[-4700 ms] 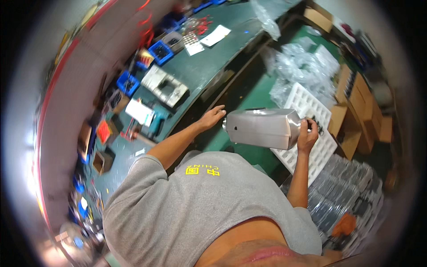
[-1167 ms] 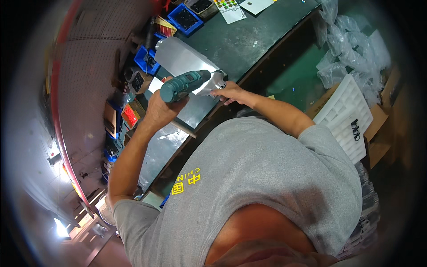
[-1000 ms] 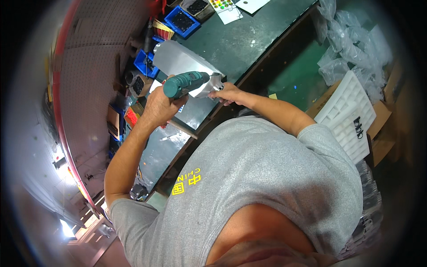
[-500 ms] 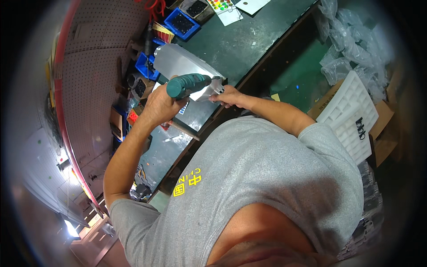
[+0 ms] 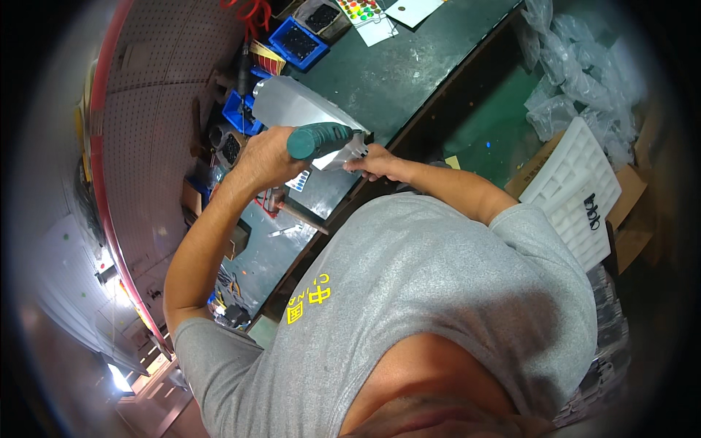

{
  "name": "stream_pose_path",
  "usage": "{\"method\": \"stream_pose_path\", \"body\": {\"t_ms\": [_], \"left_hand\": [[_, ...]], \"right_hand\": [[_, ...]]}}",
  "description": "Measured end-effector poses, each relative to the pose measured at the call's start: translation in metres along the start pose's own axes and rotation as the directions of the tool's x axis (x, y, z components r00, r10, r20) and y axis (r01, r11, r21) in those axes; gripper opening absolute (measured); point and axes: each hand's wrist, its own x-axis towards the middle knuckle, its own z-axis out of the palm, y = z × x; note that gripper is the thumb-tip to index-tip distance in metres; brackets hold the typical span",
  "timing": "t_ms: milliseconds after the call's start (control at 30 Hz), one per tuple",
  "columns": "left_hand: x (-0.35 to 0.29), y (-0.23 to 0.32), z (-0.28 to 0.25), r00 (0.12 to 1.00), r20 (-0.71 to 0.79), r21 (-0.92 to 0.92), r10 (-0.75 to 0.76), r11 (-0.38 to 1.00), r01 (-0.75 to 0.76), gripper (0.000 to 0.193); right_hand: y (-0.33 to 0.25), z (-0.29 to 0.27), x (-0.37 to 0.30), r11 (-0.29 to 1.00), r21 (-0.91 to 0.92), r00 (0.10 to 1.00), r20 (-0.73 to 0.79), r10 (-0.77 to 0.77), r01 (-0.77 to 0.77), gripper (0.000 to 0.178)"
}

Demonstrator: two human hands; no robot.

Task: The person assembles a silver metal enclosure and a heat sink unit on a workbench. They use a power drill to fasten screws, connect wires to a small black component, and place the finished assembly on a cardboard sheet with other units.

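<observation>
My left hand (image 5: 266,157) is closed around a dark green power screwdriver (image 5: 315,140). The tool lies across the near end of a long silver sheet-metal piece (image 5: 296,102) on the bench, its nose pointing at the corner by my right hand. My right hand (image 5: 374,162) grips that near end of the metal piece, thumb and fingers pinching its edge. Whether the bit touches a screw is too small to tell. Just below my left hand lies a hammer (image 5: 303,217) with a wooden handle, at the bench edge.
Blue bins (image 5: 298,42) of small dark parts stand along the bench's back, beside a pegboard wall (image 5: 168,80). Coloured sticker sheets (image 5: 367,22) lie at the far end. Right of the bench are clear plastic bags (image 5: 577,66) and a white moulded tray (image 5: 577,193).
My left hand and the screwdriver have shifted slightly to the right, and more of the hammer shows. My right hand stays on the metal piece.
</observation>
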Motion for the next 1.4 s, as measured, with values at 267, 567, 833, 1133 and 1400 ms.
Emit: {"method": "stream_pose_path", "body": {"t_ms": [267, 567, 833, 1133, 1400], "left_hand": [[-0.004, 0.005, -0.001, 1.0, -0.019, -0.006, -0.022, 1.0, 0.022, 0.025], [-0.016, -0.008, 0.015, 0.992, -0.129, -0.085, -0.014, 0.996, 0.003, 0.025], [-0.033, -0.002, 0.013, 0.982, -0.145, -0.367, -0.124, 0.928, 0.063, 0.03], [-0.047, -0.005, 0.017, 0.949, -0.224, -0.722, -0.223, 0.691, -0.008, 0.044], [-0.096, -0.042, 0.016, 0.846, -0.215, -0.854, -0.487, 0.515, 0.08, 0.047]], "right_hand": [[-0.002, -0.002, 0.0, 1.0, -0.001, 1.0, 0.026, 0.014, -0.014, 0.057], [-0.001, -0.023, -0.006, 0.996, 0.052, 0.993, -0.092, 0.076, -0.071, 0.071], [-0.023, -0.052, -0.015, 0.873, -0.227, 0.837, -0.26, -0.482, 0.433, 0.063], [-0.054, -0.061, -0.006, 0.809, -0.043, 0.795, -0.16, -0.585, 0.586, 0.033], [-0.062, -0.084, -0.002, 0.879, 0.037, 0.861, -0.222, -0.457, 0.476, 0.022]]}}
